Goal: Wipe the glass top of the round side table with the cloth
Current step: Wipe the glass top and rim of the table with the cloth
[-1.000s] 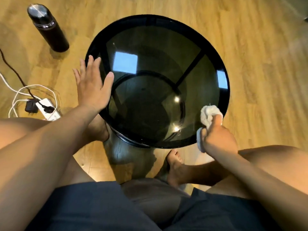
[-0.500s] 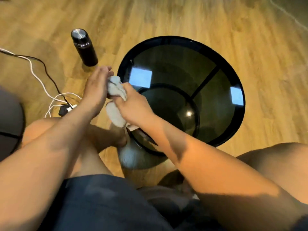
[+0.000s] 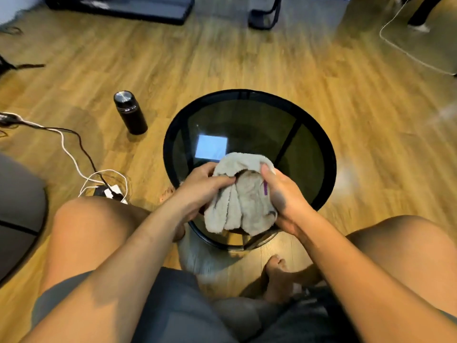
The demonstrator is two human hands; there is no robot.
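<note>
Wooden floor [image 3: 222, 60] carries side table [image 3: 331, 154], bottle [image 3: 130, 112].

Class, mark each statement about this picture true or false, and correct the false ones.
1. Both hands grip the cloth. True: the left hand and the right hand each hold a side.
2. The cloth lies spread flat on the floor. False: it is bunched between the hands over the round side table.
3. A dark bottle stands upright on the floor. True.
4. The bottle stands on the glass top. False: it stands on the floor beside the table.
5. Cables lie on the floor. True.
</note>
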